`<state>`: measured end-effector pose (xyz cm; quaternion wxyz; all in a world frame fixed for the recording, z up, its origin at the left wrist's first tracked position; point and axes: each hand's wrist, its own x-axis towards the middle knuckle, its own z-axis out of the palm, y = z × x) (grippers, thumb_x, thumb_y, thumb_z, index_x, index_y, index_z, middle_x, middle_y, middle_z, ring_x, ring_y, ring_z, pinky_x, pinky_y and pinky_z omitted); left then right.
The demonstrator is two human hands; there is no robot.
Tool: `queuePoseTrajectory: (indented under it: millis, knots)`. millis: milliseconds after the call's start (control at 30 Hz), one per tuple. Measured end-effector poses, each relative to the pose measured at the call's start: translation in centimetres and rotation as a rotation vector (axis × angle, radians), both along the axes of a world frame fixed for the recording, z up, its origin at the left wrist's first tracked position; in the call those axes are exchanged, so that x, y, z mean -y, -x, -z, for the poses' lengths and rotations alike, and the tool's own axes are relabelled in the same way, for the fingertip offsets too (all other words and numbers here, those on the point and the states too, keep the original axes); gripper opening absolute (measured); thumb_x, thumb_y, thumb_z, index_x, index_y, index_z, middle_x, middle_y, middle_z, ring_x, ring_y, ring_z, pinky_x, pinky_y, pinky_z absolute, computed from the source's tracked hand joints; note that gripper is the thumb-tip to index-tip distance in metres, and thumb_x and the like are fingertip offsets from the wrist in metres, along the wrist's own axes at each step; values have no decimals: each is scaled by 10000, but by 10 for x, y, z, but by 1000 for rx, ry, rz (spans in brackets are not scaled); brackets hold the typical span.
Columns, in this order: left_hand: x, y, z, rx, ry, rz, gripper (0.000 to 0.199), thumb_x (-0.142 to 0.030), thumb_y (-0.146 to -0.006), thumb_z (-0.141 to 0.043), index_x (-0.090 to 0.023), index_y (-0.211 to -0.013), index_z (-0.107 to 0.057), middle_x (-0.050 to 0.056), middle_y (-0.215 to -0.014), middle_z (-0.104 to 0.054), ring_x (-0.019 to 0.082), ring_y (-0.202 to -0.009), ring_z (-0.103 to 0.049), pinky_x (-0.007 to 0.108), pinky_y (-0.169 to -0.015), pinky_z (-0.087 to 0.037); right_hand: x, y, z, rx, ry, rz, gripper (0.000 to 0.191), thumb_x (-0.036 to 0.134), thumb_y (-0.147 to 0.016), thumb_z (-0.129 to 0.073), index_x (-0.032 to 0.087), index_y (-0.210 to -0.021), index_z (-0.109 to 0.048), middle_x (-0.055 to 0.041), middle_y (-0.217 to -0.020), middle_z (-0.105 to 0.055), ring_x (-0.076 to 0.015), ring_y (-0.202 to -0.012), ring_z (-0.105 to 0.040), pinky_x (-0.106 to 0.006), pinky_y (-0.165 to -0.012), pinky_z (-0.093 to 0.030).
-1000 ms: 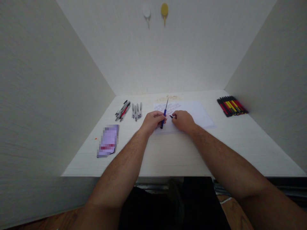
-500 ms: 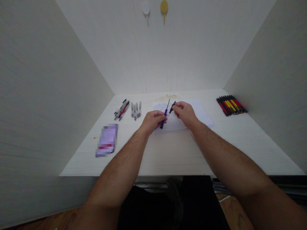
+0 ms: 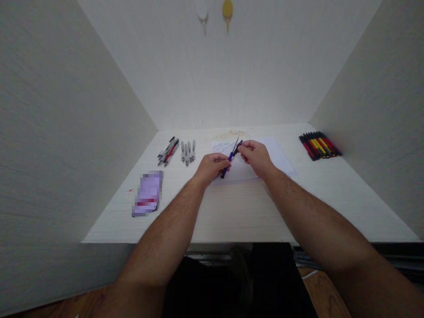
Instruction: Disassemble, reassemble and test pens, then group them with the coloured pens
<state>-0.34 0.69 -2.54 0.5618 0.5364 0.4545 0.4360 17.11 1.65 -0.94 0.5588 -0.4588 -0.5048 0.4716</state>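
Over the white paper (image 3: 245, 173), my left hand (image 3: 213, 168) is closed on a blue pen barrel (image 3: 229, 157), held tilted with a thin refill (image 3: 236, 142) sticking out of its upper end. My right hand (image 3: 255, 155) pinches a black pen part with a clip (image 3: 237, 148), its lower end close beside the top of the barrel. Whether the two pieces touch, I cannot make out. The fingertips of both hands face each other a short way apart.
Left on the white table (image 3: 228, 216) lie several grey, black and red pens (image 3: 168, 151) and several clear grey pieces (image 3: 187, 152). A blurred purple item (image 3: 148, 193) lies nearer. Several red, yellow and black pens (image 3: 319, 145) are at the right, by the side wall (image 3: 374, 110).
The blue barrel has tilted further right, so that its upper end and refill are closer to the black clip part. My right hand has hardly moved.
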Motion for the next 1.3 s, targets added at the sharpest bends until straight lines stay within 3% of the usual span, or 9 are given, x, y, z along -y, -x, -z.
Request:
queuePoseTrajectory:
  millis: [667,900,1033,1167,1300]
  knots:
    - [0,0,0,-20,-11,-2,230,-309,-611,-772,-153,-767,-705,47,-635,-679,128,-514,-571,242,-496,-406,1,0,-2,2,0,8,194,334,-665,-686,180,-729,-587,51,-521,-521,-70,-454,-410,-217,-442,-288]
    - [-2,4,5,-80,-62,-10,222,-332,-646,-756,-152,-771,-728,35,-623,-669,116,-512,-547,240,-498,-372,-7,-11,-10,-124,33,163,182,312,-697,-649,210,-734,-503,59,-571,-494,-62,-445,-385,-205,-399,-238]
    - [-3,4,5,-79,-69,-8,221,-338,-657,-755,-149,-768,-725,34,-620,-665,114,-520,-551,239,-505,-372,-9,-14,-11,-179,40,213,135,252,-693,-629,197,-775,-537,43,-638,-527,-54,-452,-392,-204,-389,-232]
    - [-1,2,0,-7,-37,-5,218,-314,-643,-759,-147,-770,-701,42,-643,-674,124,-537,-577,247,-522,-405,-5,-11,-8,-114,88,112,146,254,-676,-642,194,-767,-545,35,-633,-546,-60,-463,-422,-198,-390,-262]
    - [1,0,-4,52,6,-12,248,-307,-653,-749,-146,-828,-680,58,-731,-699,141,-596,-627,248,-537,-436,-3,-8,-5,-125,96,6,160,241,-661,-638,196,-722,-497,-32,-811,-674,-67,-494,-496,-201,-381,-301]
